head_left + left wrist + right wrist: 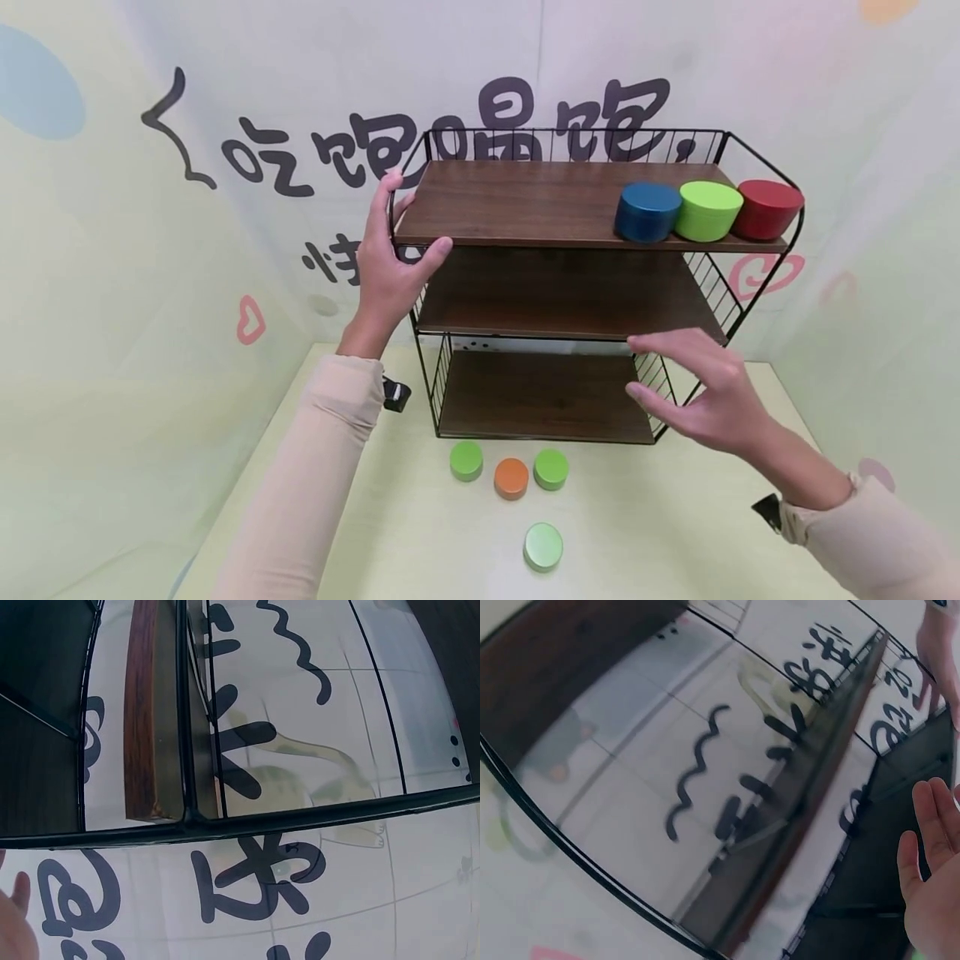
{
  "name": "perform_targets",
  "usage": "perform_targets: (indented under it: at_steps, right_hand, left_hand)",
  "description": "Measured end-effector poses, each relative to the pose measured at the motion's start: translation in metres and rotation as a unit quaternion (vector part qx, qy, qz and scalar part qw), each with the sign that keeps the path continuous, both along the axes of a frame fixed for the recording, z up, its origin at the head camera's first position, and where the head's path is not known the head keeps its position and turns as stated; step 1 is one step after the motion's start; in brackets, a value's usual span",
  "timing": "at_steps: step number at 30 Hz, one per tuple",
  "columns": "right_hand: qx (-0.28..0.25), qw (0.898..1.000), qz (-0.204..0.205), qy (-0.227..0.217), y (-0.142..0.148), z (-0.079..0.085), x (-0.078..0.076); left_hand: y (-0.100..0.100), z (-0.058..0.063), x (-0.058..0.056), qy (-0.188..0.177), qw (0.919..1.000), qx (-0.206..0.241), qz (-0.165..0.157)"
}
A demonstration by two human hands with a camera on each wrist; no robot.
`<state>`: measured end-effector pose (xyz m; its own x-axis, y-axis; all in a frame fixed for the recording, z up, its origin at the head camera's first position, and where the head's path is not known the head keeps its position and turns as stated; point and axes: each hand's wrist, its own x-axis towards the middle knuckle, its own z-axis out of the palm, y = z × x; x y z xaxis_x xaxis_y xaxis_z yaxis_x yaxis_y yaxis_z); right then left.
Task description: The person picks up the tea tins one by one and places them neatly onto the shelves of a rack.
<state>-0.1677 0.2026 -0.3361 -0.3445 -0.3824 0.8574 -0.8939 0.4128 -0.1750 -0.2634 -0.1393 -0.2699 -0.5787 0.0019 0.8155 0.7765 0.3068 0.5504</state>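
Fingers of the left hand (390,271) curled round the upper left corner of a three-tier black wire rack (547,296), thumb at the front edge of the wood-toned top shelf (510,200). Out before the rack's right side: the right hand (708,387), thumb and fingers parted in a curve. Lined up at the top shelf's right end: a blue container (648,214), a lime container (708,212) and a red container (767,210). On the pale table (397,517), in front of the rack: two green containers (466,461), an orange container (512,478) between them and a mint container (543,547) nearest the camera. Behind, a lettered cloth (420,50).
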Motion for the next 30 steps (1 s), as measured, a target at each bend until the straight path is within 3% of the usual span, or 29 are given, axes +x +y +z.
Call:
perform_targets:
  at_steps: [15,22,30]
  right_hand:
    - [0.03,0.997,0.022,-0.066,-0.019,-0.072,0.008]
    - [0.066,0.989,0.014,-0.133,-0.025,-0.1,0.017]
    - [0.096,0.985,0.035,-0.139,-0.039,-0.14,0.027]
  left_hand:
    - [0.001,-0.003,-0.003,0.003,0.9999,0.015,-0.001]
    - [0.002,-0.004,-0.003,0.011,0.9999,0.012,0.0]
    - [0.003,-0.003,-0.002,0.028,0.9995,0.013,-0.007]
